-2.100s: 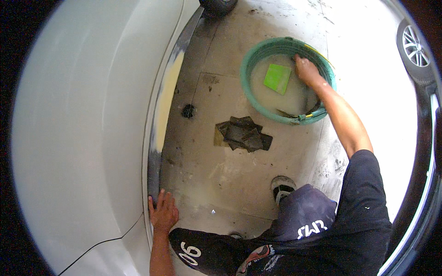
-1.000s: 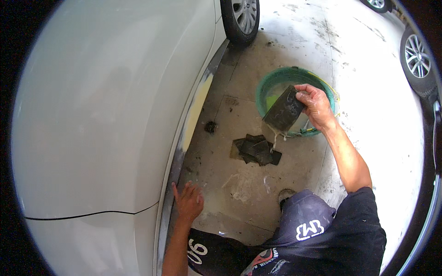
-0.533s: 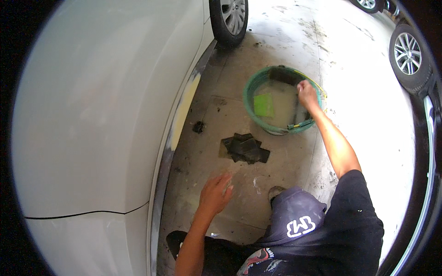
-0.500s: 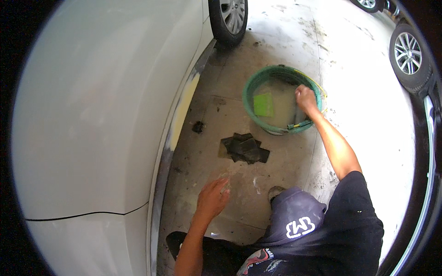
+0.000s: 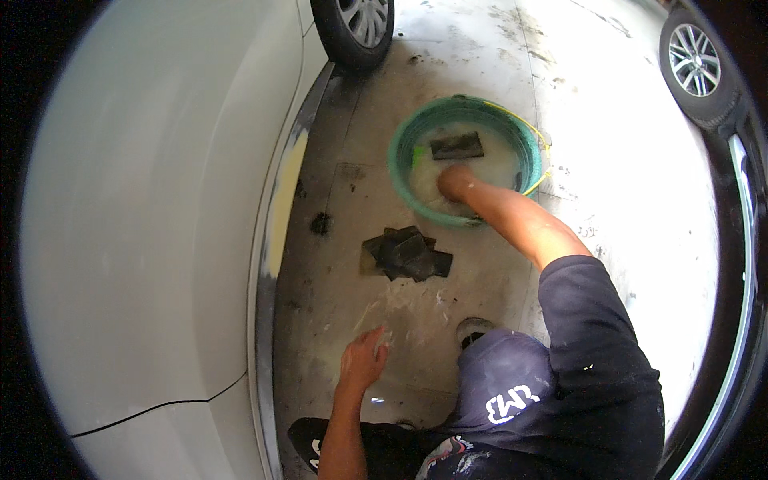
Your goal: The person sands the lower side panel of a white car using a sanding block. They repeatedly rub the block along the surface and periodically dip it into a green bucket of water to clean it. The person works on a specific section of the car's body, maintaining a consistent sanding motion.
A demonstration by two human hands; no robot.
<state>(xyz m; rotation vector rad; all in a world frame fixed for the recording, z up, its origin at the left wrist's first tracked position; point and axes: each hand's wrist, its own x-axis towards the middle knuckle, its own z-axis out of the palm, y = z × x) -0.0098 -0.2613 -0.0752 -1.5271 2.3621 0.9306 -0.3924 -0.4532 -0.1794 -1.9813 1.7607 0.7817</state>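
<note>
My right hand (image 5: 458,182) reaches down into a round green bucket (image 5: 398,186) of cloudy water, and its fingers are hidden below the surface. In the water beyond it floats a dark rectangular sheet (image 5: 458,146) that looks like sandpaper. Part of a bright green flat piece (image 5: 418,156) shows by the bucket's left wall. Over the floor near my knee hangs my left hand (image 5: 364,358), its fingers loosely bent and apart, with whitish residue on it. Between that hand and the bucket lies a pile of dark sandpaper sheets (image 5: 406,254).
A white car (image 5: 160,200) fills the left side, with a yellowish filler patch (image 5: 286,200) along its lower sill and a wheel (image 5: 360,28) ahead. Another vehicle's wheel (image 5: 694,62) stands at the far right. The bucket's yellow handle (image 5: 538,186) leans outward on the right.
My right hand has moved from the bucket's right side to its near middle, down into the water. The dark sheet now shows there, and the green piece is mostly covered. My view has shifted slightly.
</note>
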